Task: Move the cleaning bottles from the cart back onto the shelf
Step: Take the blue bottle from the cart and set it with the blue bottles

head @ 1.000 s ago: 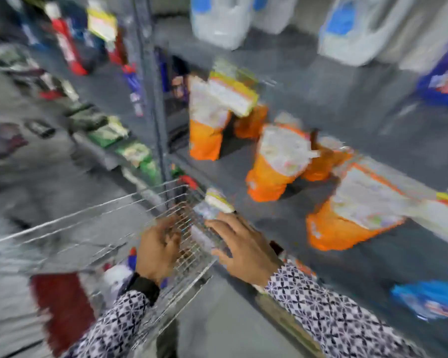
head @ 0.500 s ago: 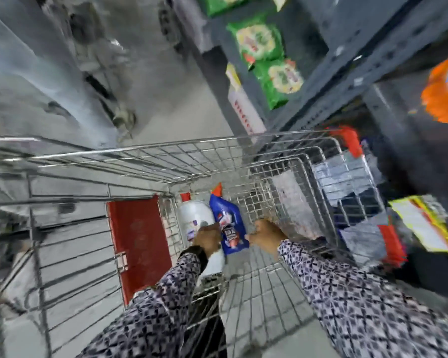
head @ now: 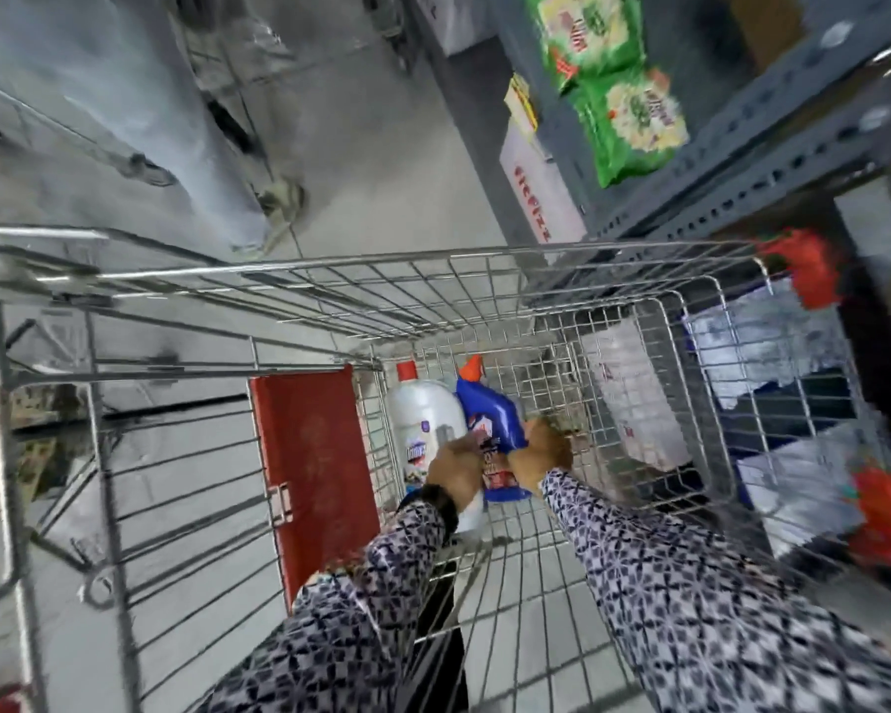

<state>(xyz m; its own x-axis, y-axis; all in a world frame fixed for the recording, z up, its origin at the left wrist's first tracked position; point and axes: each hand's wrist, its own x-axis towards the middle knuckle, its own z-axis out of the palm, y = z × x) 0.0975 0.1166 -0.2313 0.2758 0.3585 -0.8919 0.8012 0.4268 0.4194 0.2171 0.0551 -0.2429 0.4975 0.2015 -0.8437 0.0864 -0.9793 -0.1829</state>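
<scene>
Two cleaning bottles lie on the floor of the wire cart (head: 433,265): a white bottle (head: 423,424) with a red cap, and to its right a blue bottle (head: 492,419) with an orange cap. My left hand (head: 453,468) rests over the lower part of both bottles, its fingers on the blue bottle's label. My right hand (head: 538,452) wraps the blue bottle's right side. Both sleeves are patterned. The grey metal shelf (head: 741,146) stands to the right of the cart.
A red child-seat flap (head: 309,465) hangs in the cart to the left of the bottles. Green packets (head: 623,95) sit on the shelf above the cart's far end. Blurred packs fill the low shelf at right. Grey tiled floor lies beyond the cart.
One second ago my hands were at the cart's rim by the shelf. My view swung down into the cart, and both hands have closed in on the blue bottle.
</scene>
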